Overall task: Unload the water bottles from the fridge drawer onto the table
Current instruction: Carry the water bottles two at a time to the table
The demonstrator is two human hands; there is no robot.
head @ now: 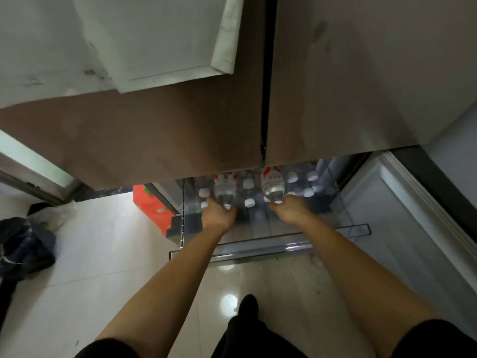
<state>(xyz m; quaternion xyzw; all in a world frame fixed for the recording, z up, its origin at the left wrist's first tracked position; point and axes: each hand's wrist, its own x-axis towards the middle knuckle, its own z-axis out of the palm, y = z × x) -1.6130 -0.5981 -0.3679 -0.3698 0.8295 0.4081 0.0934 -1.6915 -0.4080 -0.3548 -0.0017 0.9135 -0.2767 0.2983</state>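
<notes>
Clear plastic fridge drawer [271, 248] pulled out over the floor, holding upright water bottles with white caps [249, 202]; more caps further back, past the fingers, partly hidden under the brown fridge doors [180, 130]. Near half of drawer, behind the fingers, is bare. Orange box [152, 205] sits left of the left-hand fingers, outside the drawer wall. Dark bag [25, 244] on the glossy tile floor [103, 254], well left. Open lower door [402, 215] to the right of the right-hand fingers. Left hand [218, 215] fingers wrapped closed around left bottle [225, 189], red-white label, tilted toward camera, lifted above the other caps. Right hand [291, 209] fingers closed around right bottle [272, 186], same label, also tilted and raised. Both bottles over the drawer, a capped bottle between them. Fingertips themselves mostly hidden under the bottles.
</notes>
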